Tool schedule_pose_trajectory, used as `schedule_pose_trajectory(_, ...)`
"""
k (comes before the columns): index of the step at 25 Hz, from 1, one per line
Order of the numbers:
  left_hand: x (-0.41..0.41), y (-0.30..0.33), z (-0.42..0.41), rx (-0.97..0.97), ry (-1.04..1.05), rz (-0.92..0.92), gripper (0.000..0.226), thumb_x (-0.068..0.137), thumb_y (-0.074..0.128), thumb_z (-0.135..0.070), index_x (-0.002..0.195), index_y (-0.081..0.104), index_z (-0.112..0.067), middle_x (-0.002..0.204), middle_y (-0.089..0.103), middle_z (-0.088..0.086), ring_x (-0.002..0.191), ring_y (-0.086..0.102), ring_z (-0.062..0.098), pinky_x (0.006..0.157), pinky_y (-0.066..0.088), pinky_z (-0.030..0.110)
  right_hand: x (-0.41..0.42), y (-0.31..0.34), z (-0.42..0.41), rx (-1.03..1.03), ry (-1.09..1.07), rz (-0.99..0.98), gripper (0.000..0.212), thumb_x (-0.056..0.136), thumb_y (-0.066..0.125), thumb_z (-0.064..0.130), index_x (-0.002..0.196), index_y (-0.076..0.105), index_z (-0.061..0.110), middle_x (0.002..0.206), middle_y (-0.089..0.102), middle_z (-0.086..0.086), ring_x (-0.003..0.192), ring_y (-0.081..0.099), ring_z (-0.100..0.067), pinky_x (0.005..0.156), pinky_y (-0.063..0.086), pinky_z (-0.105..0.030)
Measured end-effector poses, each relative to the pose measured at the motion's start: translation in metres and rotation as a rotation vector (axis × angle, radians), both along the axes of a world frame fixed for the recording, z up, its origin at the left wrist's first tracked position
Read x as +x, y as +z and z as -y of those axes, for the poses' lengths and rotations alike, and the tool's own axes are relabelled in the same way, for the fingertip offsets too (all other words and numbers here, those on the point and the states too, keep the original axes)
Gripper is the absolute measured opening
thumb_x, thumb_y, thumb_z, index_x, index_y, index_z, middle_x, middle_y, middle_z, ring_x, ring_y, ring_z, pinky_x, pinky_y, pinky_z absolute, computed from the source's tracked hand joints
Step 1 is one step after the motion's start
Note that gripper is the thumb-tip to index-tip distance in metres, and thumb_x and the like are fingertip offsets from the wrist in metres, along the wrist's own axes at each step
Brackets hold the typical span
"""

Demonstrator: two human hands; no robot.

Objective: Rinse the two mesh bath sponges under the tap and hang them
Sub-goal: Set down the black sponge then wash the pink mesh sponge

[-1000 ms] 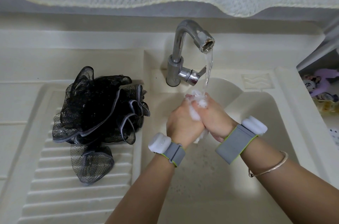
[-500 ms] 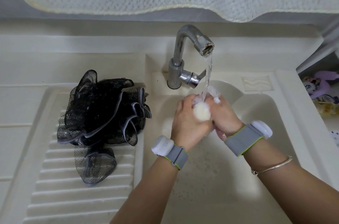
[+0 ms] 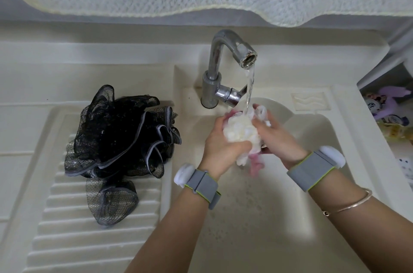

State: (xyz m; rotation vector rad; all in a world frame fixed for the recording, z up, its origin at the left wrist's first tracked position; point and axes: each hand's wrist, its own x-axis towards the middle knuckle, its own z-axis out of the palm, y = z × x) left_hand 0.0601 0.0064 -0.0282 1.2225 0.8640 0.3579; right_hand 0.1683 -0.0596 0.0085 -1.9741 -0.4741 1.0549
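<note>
From my head camera, my left hand [image 3: 220, 145] and right hand [image 3: 278, 138] both squeeze the white and pink mesh bath sponge [image 3: 242, 133] over the cream sink basin [image 3: 257, 216], fingers curled tight around it, right under the stream of water [image 3: 249, 91] running from the chrome tap [image 3: 220, 67]. The black mesh bath sponge [image 3: 121, 138] lies apart on the ribbed drainboard [image 3: 67, 239] to my left, touched by neither hand.
</note>
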Motion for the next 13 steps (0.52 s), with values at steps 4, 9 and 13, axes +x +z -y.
schedule_pose_trajectory(4, 0.001, 0.006, -0.002, 0.079, 0.013, -0.112, 0.061, 0.068, 0.074, -0.017, 0.117, 0.043, -0.034, 0.091, 0.056, -0.024, 0.081, 0.059, -0.005, 0.065, 0.047, 0.007, -0.016, 0.001, -0.001, 0.087, 0.215, 0.006, 0.058, 0.077, 0.065, 0.056, 0.123, 0.048, 0.026, 0.103, 0.063, -0.004, 0.057, 0.064, -0.012, 0.051, 0.051, -0.028)
schedule_pose_trajectory(9, 0.003, 0.003, 0.008, 0.323, -0.005, -0.286, 0.046, 0.071, 0.064, -0.032, 0.110, 0.040, -0.038, 0.084, 0.057, -0.026, 0.084, 0.062, 0.003, 0.064, 0.045, 0.010, -0.032, -0.001, -0.013, -0.032, 0.091, 0.091, 0.066, 0.055, 0.071, 0.068, 0.105, 0.049, 0.033, 0.094, 0.066, 0.006, 0.073, 0.070, -0.027, 0.062, 0.057, -0.049)
schedule_pose_trajectory(13, 0.000, 0.002, 0.008, 0.342, -0.020, -0.338, 0.040, 0.070, 0.066, -0.032, 0.105, 0.048, -0.041, 0.091, 0.066, -0.013, 0.087, 0.066, 0.010, 0.070, 0.057, 0.031, -0.031, -0.011, -0.018, 0.022, 0.017, 0.105, 0.043, 0.070, 0.066, 0.065, 0.098, 0.057, 0.034, 0.093, 0.070, 0.006, 0.083, 0.069, -0.013, 0.067, 0.058, -0.038)
